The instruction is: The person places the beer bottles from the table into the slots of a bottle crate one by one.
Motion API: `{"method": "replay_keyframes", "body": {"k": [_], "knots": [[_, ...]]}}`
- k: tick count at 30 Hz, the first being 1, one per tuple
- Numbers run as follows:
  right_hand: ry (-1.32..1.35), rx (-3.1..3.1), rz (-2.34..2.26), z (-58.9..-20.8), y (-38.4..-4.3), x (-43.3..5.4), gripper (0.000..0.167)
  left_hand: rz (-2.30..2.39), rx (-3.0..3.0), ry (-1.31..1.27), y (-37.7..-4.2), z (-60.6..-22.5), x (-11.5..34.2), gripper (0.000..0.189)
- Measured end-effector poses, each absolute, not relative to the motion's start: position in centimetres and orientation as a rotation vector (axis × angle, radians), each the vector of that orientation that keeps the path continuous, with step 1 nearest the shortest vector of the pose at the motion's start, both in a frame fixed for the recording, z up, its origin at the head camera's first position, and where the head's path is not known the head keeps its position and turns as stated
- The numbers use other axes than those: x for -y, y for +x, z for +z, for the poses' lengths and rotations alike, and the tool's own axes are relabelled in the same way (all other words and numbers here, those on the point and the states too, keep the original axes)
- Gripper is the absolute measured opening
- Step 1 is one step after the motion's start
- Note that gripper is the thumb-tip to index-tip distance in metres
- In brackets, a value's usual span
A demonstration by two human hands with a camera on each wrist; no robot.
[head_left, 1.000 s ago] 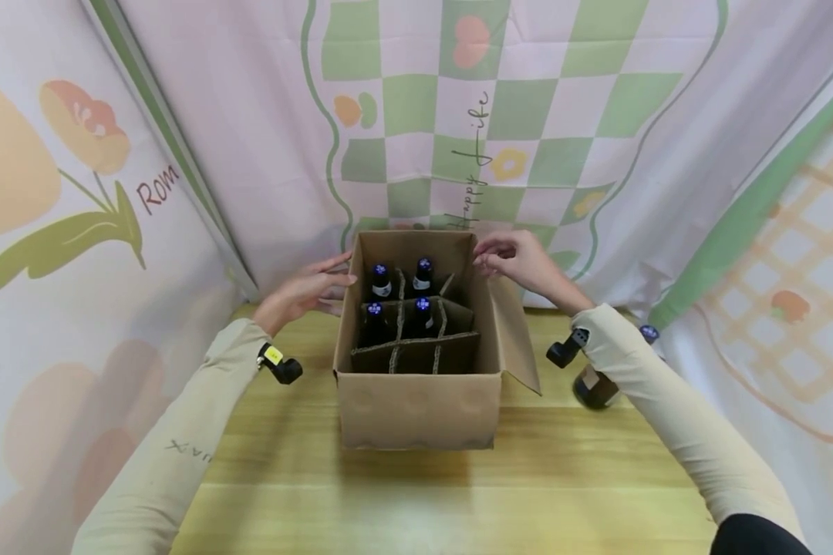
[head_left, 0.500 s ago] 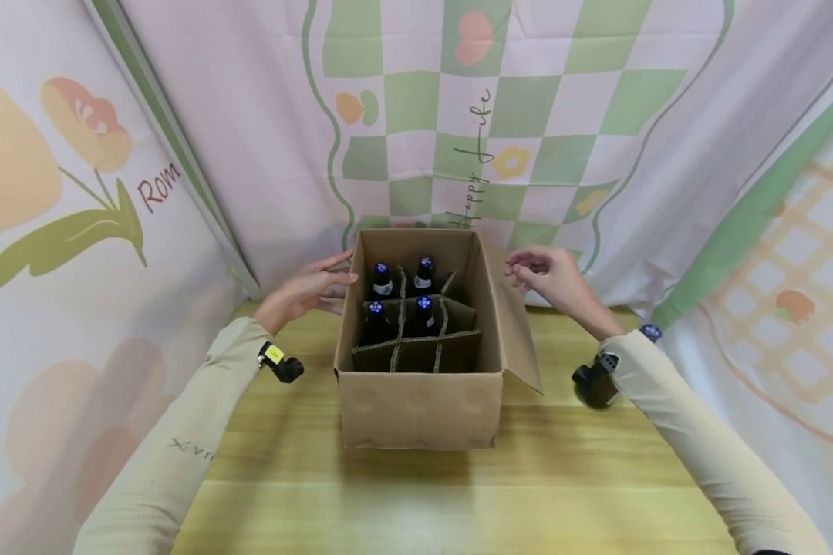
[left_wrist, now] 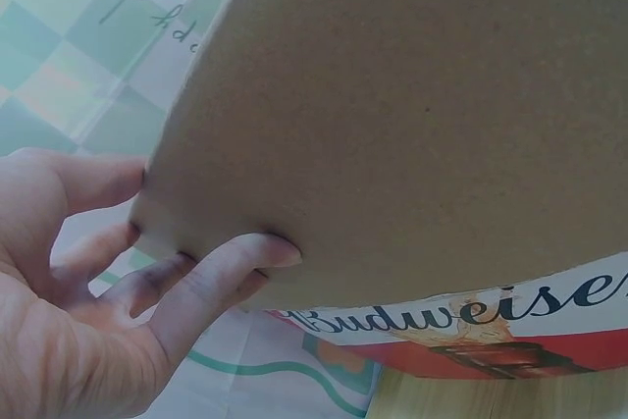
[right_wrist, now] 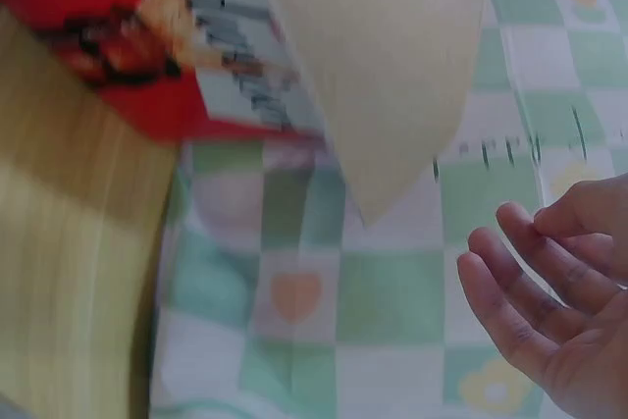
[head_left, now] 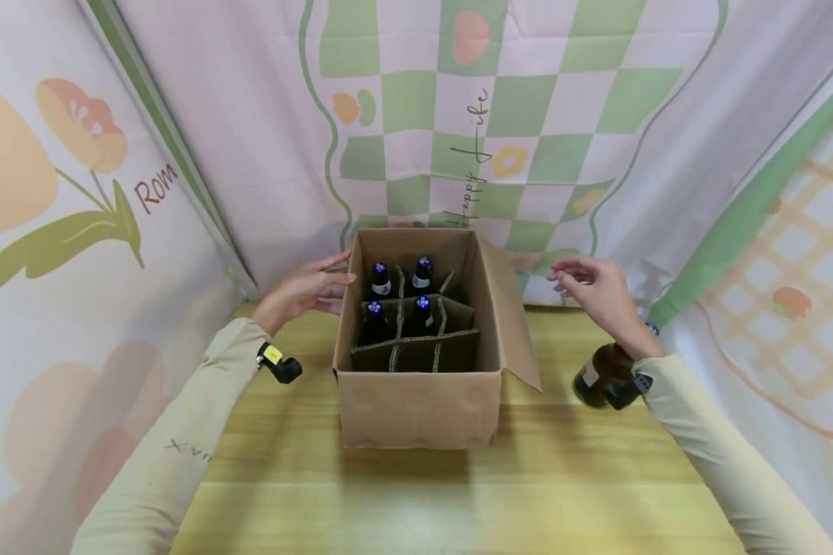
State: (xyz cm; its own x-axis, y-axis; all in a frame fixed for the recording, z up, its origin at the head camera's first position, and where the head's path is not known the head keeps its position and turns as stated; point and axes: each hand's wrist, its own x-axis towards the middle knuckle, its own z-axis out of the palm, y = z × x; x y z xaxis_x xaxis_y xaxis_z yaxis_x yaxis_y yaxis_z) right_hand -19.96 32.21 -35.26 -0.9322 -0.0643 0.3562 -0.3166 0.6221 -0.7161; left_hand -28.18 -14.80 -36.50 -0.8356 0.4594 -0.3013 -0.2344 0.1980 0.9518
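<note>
A cardboard box (head_left: 419, 412) stands on the table. Divider slots inside hold several dark bottles with blue caps; one bottle cap (head_left: 423, 302) is in the middle row. My left hand (head_left: 304, 293) is at the box's far left side. In the left wrist view its thumb lies on a brown flap (left_wrist: 422, 125), and the other fingertips are at the flap's back edge. My right hand (head_left: 593, 289) is in the air right of the box, fingers loosely bent and holding nothing. A brown bottle (head_left: 590, 378) stands on the table under the right wrist, partly hidden by it.
The box's right flap (head_left: 517, 331) sticks out to the side. Wooden table (head_left: 416, 509) lies around the box. A checkered curtain (head_left: 409, 108) hangs close behind, with more fabric on both sides. Front slots of the divider (head_left: 416, 343) show no bottle.
My right hand has moved right, away from the box's right rim and past the outspread flap. The left hand stays at the left side, and the box has not moved.
</note>
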Motion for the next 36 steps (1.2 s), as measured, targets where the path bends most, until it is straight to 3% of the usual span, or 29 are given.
{"method": "replay_keyframes", "body": {"k": [22, 31, 36], "knots": [[0.081, 2.594, 0.883, -36.0, -17.3, -38.7, 0.021, 1.702, -1.939, 0.215, -28.2, -36.7, 14.7, 0.076], [-0.029, 3.062, 0.694, -36.8, -15.7, -41.7, 0.048, 1.704, -1.942, 0.216, -28.2, -36.8, 14.7, 0.076], [-0.023, 3.076, 0.691, -38.1, -15.3, -42.3, 0.049, 1.697, -1.948, 0.219, -28.2, -36.8, 14.8, 0.076]]}}
